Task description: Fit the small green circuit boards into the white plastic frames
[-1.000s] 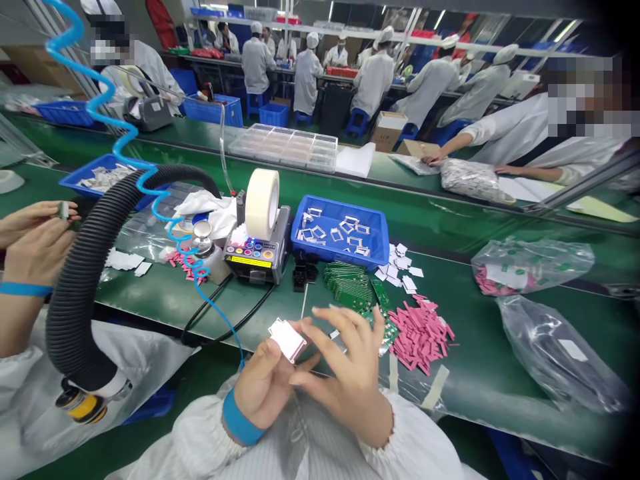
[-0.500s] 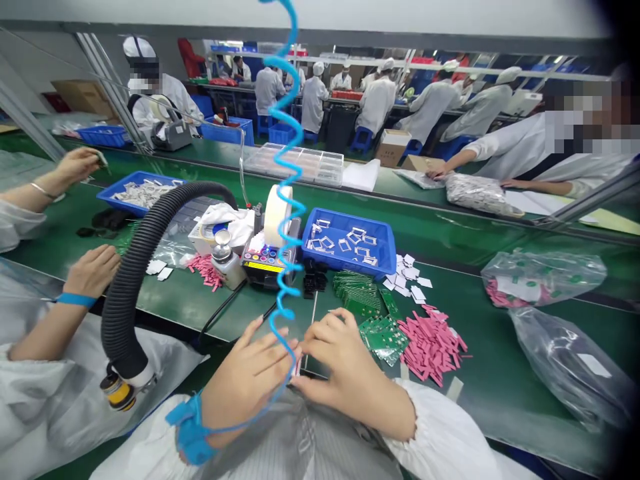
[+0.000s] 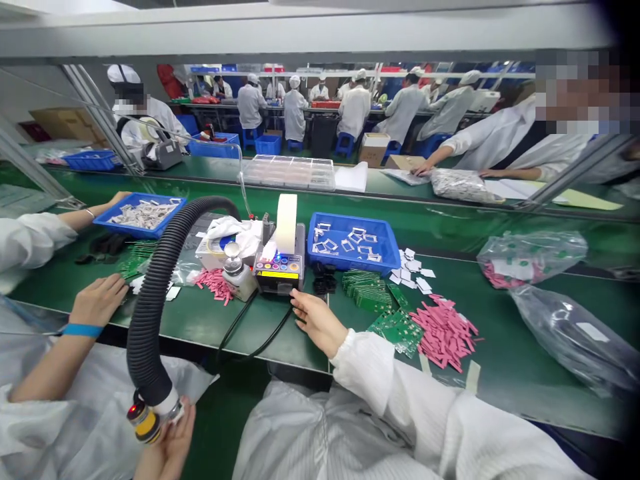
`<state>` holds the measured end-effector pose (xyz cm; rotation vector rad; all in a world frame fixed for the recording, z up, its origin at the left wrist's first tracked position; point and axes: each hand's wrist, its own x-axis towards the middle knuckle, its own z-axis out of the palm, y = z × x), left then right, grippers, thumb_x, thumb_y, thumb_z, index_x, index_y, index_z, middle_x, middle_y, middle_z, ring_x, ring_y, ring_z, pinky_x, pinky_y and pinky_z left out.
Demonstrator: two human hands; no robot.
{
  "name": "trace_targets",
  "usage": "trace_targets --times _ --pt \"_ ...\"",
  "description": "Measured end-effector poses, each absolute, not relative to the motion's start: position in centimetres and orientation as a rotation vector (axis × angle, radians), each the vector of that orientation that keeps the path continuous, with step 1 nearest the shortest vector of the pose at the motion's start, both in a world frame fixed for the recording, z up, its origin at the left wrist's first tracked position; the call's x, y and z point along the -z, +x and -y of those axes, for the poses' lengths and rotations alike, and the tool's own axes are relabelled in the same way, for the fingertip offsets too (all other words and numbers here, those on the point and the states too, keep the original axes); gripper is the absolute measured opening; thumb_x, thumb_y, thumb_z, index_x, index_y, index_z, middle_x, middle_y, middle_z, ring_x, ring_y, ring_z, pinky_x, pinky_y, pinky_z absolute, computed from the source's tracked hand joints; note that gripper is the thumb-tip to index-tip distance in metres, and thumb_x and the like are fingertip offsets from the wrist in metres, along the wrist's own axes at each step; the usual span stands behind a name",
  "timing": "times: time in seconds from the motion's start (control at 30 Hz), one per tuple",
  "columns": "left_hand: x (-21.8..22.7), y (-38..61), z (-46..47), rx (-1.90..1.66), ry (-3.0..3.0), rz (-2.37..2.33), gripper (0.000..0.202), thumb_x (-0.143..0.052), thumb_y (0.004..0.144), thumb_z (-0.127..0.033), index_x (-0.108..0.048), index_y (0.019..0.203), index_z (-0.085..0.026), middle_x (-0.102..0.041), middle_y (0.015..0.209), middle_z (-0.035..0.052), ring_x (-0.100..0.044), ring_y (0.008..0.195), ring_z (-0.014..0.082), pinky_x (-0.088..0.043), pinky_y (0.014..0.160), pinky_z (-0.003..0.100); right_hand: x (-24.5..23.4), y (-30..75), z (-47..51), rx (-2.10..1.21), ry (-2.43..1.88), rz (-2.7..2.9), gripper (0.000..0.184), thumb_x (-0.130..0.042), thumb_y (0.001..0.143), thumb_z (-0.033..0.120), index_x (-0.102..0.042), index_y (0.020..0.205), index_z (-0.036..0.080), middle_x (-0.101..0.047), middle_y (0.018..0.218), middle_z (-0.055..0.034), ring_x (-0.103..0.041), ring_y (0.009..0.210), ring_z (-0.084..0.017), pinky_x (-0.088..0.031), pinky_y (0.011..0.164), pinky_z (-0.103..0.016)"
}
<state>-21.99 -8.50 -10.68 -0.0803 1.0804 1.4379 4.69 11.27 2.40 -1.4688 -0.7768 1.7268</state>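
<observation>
My right hand reaches to the front of a tape dispenser, which carries a cream tape roll. Its thumb and fingers are pinched at the end of a short strip of tape at the outlet. Low on the left, my left hand is raised under the nozzle of a black ribbed hose. Its fingers are bent close behind the nozzle and a yellow-black sensor with a red light. What it holds is hidden there.
Right of the dispenser are a blue tray of white frames, green circuit boards, white pieces and pink strips. A bottle stands left of it. A co-worker's hand rests nearby. Plastic bags lie at right.
My hands have parted: the right moved up to the dispenser, the left down-left to the hose nozzle. The view shifted, the blue coiled cord left view, and the sensor light shows red.
</observation>
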Motion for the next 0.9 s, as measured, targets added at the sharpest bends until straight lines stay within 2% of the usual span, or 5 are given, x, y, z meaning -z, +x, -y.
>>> trace_targets --times 0.1,0.23,0.4,0.63,0.9 --pt "10.1 -22.8 9.6 -1.523 -0.162 -1.127 0.056 -0.041 0.081 0.001 -0.046 0.127 -0.029 -0.074 0.095 0.0008 -0.065 0.097 0.0199 -0.056 0.081 0.031 -2.5 3.9 -11.2 -1.726 -1.485 0.66 0.03 -0.062 0.071 0.048 -0.057 0.086 0.022 -0.06 0.092 -0.0009 -0.053 0.075 -0.012 -0.039 0.071 -0.029" --pt "9.4 -21.4 9.8 -1.517 -0.252 -1.022 0.058 -0.042 0.084 -0.005 -0.03 0.137 -0.025 -0.072 0.103 0.0079 -0.063 0.099 0.0235 -0.056 0.083 0.035 -2.8 3.3 -11.5 -1.729 -1.499 0.606 0.029 -0.056 0.082 0.041 -0.056 0.099 0.017 -0.057 0.1 -0.0036 -0.055 0.082 -0.015 -0.044 0.074 -0.033" --pt "9.7 -21.6 9.2 -1.708 -0.303 -0.832 0.046 -0.037 0.087 -0.006 -0.047 0.127 -0.025 -0.071 0.104 0.0084 -0.064 0.099 0.0225 -0.056 0.082 0.036 -3.0 2.8 -11.9 -1.724 -1.468 0.64 0.025 -0.054 0.083 0.037 -0.055 0.098 0.016 -0.056 0.095 -0.0026 -0.053 0.078 -0.014 -0.043 0.071 -0.032" --pt "7.3 -14.1 5.8 -1.652 -0.306 -0.675 0.034 -0.034 0.091 -0.015 -0.067 0.099 -0.018 -0.073 0.097 0.008 -0.067 0.092 0.0188 -0.056 0.08 0.033 -6.7 5.6 -6.1 -1.727 -1.252 1.001 0.017 -0.068 0.067 0.033 -0.058 0.064 0.019 -0.052 0.07 0.0026 -0.049 0.071 -0.013 -0.036 0.075 -0.029" --pt "-2.7 -1.8 0.2 -1.213 -0.03 -0.547 0.017 -0.066 0.073 -0.018 -0.069 0.09 -0.018 -0.073 0.086 0.0039 -0.066 0.08 0.0157 -0.045 0.088 0.032 -10.3 11.5 -0.9 -1.203 -1.101 1.726 0.012 -0.061 0.074 0.025 -0.059 0.063 0.021 -0.048 0.117 -0.0041 -0.046 0.11 -0.023 -0.035 0.091 -0.037"
